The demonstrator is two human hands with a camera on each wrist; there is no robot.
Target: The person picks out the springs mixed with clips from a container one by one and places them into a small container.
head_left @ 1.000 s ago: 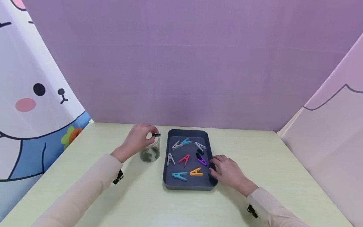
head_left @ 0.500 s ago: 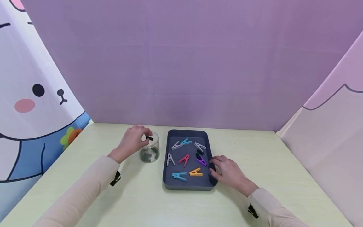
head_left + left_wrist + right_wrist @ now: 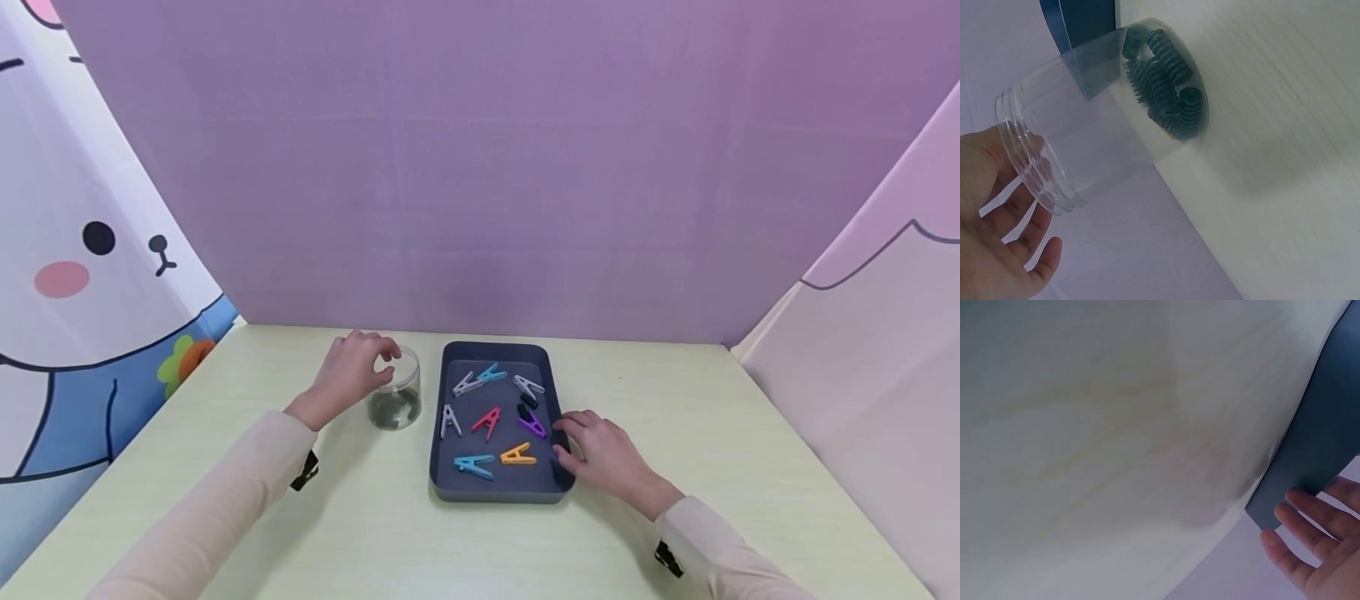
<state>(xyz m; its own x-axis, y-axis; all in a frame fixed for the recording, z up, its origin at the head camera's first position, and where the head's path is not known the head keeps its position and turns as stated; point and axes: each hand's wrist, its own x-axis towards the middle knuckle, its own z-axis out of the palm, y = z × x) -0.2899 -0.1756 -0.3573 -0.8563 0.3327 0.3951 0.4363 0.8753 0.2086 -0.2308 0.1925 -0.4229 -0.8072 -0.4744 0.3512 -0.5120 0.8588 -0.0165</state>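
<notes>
My left hand (image 3: 347,375) is above the mouth of a clear, lidless jar (image 3: 407,393), thumb and fingers apart with nothing between them. Inside the jar's bottom lie several dark ribbed coils (image 3: 1160,87), seen best in the left wrist view. Beside the jar stands a dark grey tray (image 3: 502,496). It holds several plastic clothespins, among them a red clothespin (image 3: 487,422) and an orange clothespin (image 3: 517,454), plus two small black pieces (image 3: 529,401). My right hand (image 3: 603,457) touches the tray's right side with fingers loosely bent.
The pale wooden table (image 3: 712,433) carries the jar and tray. A purple cloth (image 3: 510,167) rises along its far edge, with printed hangings at the left and right.
My left hand drew slightly left over the jar, and the black coil it pinched has dropped from its fingers into the jar. The right hand and tray stayed put.
</notes>
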